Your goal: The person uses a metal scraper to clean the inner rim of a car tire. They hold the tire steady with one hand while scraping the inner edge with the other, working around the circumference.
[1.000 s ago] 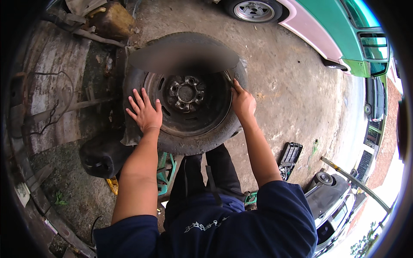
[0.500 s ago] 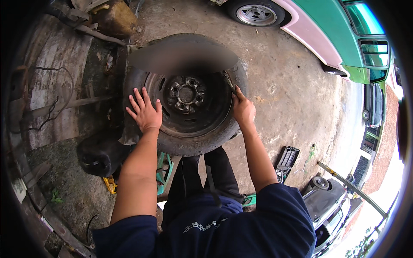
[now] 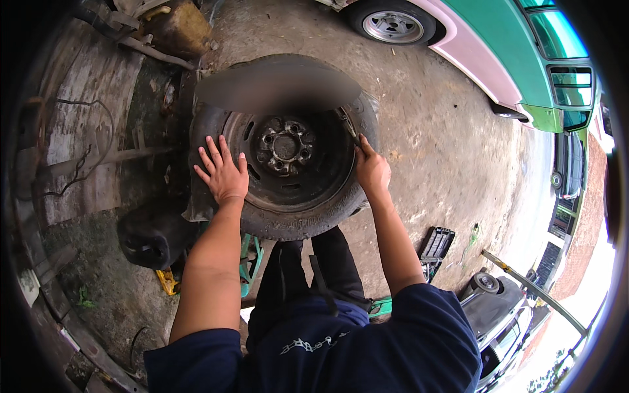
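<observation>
Left hand (image 3: 225, 175) splayed flat on a round black rubber tyre (image 3: 295, 226), mounted on a dark steel wheel (image 3: 285, 148) between the hands. Slim metal tool (image 3: 350, 127) gripped by right hand (image 3: 373, 171) near wheel's edge. Pink-and-green vehicle (image 3: 495, 49) seen well beyond right hand.

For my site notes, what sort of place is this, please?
Probably a vehicle repair yard: a black rubber tyre around a dark metal wheel, a black plastic case and a pink and green vehicle.
</observation>
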Available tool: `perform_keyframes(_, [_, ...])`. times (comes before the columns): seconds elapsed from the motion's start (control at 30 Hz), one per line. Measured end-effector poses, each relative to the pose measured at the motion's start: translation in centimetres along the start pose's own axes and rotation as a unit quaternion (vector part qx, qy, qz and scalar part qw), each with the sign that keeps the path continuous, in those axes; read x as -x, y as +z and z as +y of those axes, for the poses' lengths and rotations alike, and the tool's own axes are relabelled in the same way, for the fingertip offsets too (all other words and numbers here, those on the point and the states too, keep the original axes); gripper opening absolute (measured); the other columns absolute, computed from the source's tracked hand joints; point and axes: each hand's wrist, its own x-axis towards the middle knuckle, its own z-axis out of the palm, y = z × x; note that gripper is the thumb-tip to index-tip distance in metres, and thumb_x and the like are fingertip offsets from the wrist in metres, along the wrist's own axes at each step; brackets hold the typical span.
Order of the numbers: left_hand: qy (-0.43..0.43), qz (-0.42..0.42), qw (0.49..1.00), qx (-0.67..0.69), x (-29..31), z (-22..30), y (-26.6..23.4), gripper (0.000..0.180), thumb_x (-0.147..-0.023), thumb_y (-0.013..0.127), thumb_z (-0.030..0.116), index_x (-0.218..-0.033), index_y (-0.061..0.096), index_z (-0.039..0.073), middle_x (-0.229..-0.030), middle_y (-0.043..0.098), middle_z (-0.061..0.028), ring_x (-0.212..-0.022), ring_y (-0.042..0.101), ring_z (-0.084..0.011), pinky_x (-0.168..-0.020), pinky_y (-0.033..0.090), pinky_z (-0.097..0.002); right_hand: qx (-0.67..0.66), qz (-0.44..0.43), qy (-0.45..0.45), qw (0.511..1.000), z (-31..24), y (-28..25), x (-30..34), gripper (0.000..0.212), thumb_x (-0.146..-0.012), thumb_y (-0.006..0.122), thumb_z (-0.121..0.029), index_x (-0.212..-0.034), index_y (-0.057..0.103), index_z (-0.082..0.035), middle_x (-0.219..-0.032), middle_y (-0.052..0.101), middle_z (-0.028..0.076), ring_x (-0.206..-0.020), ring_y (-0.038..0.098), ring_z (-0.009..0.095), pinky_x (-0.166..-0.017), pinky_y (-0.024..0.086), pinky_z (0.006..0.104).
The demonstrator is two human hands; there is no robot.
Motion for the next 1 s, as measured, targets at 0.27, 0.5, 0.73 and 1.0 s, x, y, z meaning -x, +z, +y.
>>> perform_keyframes(0.27, [-0.009,-0.031,0.999,-0.011,0.1,0.4,-0.9,0.069,-0.101,0.037,0.051,-0.161,0.016,0.024,-0.169,0.005,-0.0031,-0.154,0.007,-0.0313,-0.121,0.008,-0.0594,-0.063,0.044,-0.059,0.995,-1.6,0.4,-0.5,0.038,-0.098,0.056,-0.036,-0.135,0.061,-0.031,-0.098,0.071,0.023,-0.093,0.069,0.043,-0.084,0.054,0.0514])
perform_keyframes(0.5, [-0.009,-0.026,0.999,-0.018,-0.1,0.2,-0.7,0.068,-0.102,0.037,0.051,-0.161,0.016,0.024,-0.168,0.005,-0.0038,-0.154,0.007,-0.0318,-0.121,0.007,-0.0592,-0.044,0.032,-0.008,0.998,-0.6,0.4,0.0,0.04,-0.097,0.057,-0.036,-0.137,0.059,-0.031,-0.096,0.071,0.024,-0.09,0.068,0.044,-0.081,0.054,0.0513])
perform_keyframes(0.73, [-0.012,-0.037,0.999,-0.017,0.1,0.3,-0.9,0.068,-0.102,0.036,0.052,-0.161,0.016,0.024,-0.168,0.005,-0.0035,-0.154,0.007,-0.0316,-0.121,0.007,-0.0591,-0.078,0.047,-0.072,0.993,-1.5,1.2,-0.2,0.038,-0.098,0.055,-0.036,-0.136,0.06,-0.028,-0.096,0.071,0.023,-0.09,0.069,0.044,-0.081,0.055,0.0512])
perform_keyframes(1.0, [-0.009,-0.027,0.999,-0.023,0.1,0.3,-0.9,0.068,-0.102,0.035,0.052,-0.161,0.016,0.024,-0.169,0.004,-0.0031,-0.154,0.007,-0.0314,-0.121,0.007,-0.059,-0.055,0.053,-0.049,0.996,-1.7,0.2,-0.2,0.039,-0.098,0.056,-0.036,-0.136,0.06,-0.029,-0.099,0.071,0.022,-0.093,0.069,0.042,-0.083,0.054,0.0514])
